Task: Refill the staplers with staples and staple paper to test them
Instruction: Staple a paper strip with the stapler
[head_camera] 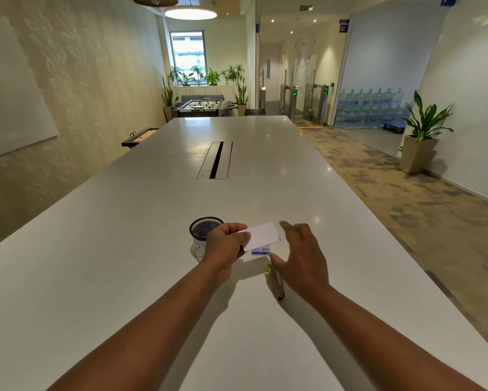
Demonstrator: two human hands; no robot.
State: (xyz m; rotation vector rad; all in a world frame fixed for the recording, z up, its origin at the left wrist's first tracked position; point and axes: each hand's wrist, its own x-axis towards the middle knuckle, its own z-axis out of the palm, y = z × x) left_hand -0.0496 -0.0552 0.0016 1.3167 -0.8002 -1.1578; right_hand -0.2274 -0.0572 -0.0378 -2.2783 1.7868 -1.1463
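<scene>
Stapler (276, 283) lies on tabletop (124, 277) toward near edge, under released right hand (299, 255). White paper (261, 235) pinched aloft by left hand (226, 246), likely kept ready for testing; staple box (260, 251) beneath.

white paper (262, 235), black mesh cup (204, 227)

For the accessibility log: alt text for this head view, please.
The left hand pinches a small white paper above a long white table, while the open right hand reaches toward it. A mesh cup, blue box and stapler lie beneath.
</scene>
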